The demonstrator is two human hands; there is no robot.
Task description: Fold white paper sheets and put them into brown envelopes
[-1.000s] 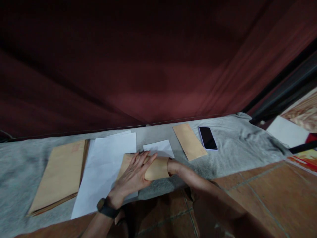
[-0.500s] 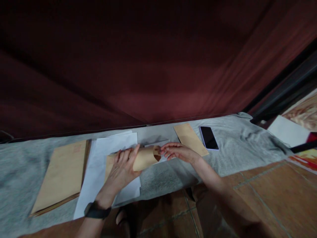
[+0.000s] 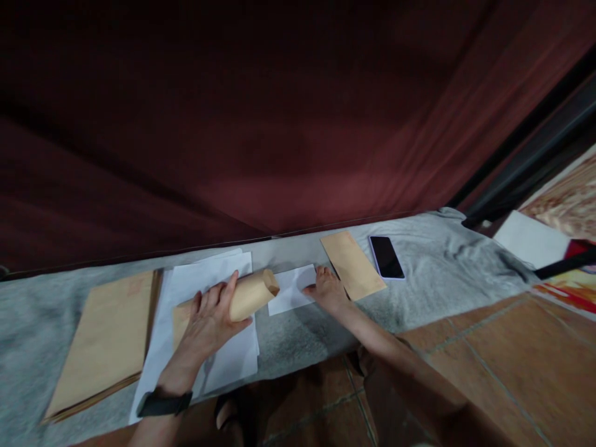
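Observation:
My left hand (image 3: 212, 316) is closed around a brown paper envelope (image 3: 251, 293), squeezing it so that its right end bulges into an open mouth. The envelope lies over white sheets of paper (image 3: 233, 354). To its right is a folded white paper (image 3: 291, 288), flat on the grey cloth. My right hand (image 3: 329, 290) grips the right end of this paper, with the thumb on top and the fingertips at its far corner. Beside that hand rests a second brown envelope (image 3: 356, 267), lying flat.
A stack of brown envelopes (image 3: 102, 341) lies at the left on the grey cloth (image 3: 442, 267). A phone (image 3: 386, 256) sits at the right. Behind hangs a dark red curtain (image 3: 279, 155). The tiled floor (image 3: 493, 354) shows in front.
My right hand has moved away from the envelope's mouth to the folded white paper's right end, and more of that paper shows. My left hand has shifted slightly left with the envelope.

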